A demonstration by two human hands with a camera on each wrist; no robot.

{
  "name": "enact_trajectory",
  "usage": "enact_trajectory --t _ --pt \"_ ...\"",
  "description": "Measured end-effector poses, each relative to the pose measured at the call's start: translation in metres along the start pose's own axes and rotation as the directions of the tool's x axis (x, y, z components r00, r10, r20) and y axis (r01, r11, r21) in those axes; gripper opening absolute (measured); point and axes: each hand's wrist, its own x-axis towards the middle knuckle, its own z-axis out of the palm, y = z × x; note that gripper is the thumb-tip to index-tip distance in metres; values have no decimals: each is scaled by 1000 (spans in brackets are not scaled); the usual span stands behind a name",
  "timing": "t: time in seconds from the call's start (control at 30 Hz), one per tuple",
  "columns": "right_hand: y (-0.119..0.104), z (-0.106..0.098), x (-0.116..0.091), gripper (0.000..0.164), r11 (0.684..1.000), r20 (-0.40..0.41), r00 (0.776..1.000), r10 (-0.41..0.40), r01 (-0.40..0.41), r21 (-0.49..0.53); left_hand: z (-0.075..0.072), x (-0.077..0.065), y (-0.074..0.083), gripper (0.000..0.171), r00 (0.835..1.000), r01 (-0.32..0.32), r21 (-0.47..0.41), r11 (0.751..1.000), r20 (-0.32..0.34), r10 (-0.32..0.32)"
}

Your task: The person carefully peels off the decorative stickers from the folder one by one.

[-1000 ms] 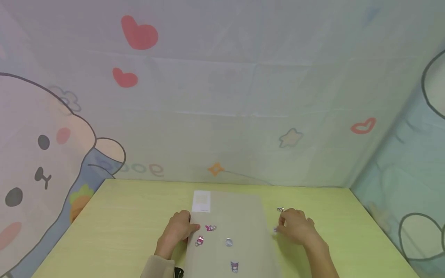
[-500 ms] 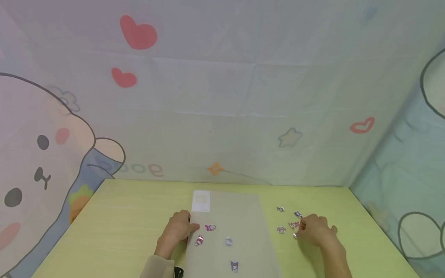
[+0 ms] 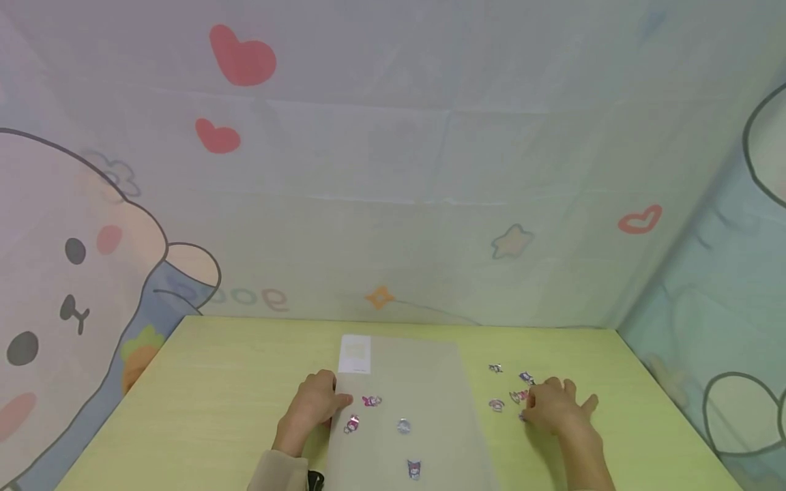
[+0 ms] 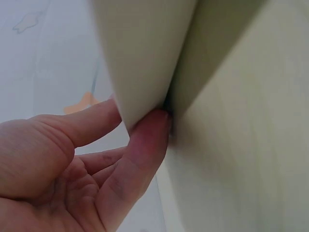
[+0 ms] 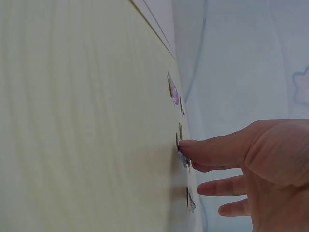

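Observation:
A large flat beige board (image 3: 424, 382) lies on the table, with a white label at its top left corner. Its left edge is pinched by my left hand (image 3: 313, 406); in the left wrist view the thumb is on one face and a finger (image 4: 145, 140) behind the other. Several small cartoon stickers lie on the board, among them a pink one (image 3: 371, 402) and a purple one (image 3: 414, 469). To the board's right, my right hand (image 3: 559, 409) pinches a small sticker (image 5: 183, 158) at the tabletop, thumb against it, other fingers spread.
More loose stickers lie around the right hand, including one (image 3: 495, 368) farther back and one (image 3: 496, 406) near the board. The pale wooden table (image 3: 245, 368) ends at a printed cloth backdrop (image 3: 393, 170).
My right hand has moved right, away from the board's edge, uncovering a sticker beside it, and has come down onto the sticker group. The left hand keeps its place.

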Motion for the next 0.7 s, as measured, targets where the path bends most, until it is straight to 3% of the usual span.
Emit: enact_trajectory --t 0.37,0.7 --pt "-1 -4 -1 21 998 -43 999 5 -2 67 2 0 0 23 1000 11 -31 999 8 -10" --pt "-56 -3 -9 21 986 -116 986 -116 129 109 1 -1 0 24 1000 8 -24 1000 1 -8"
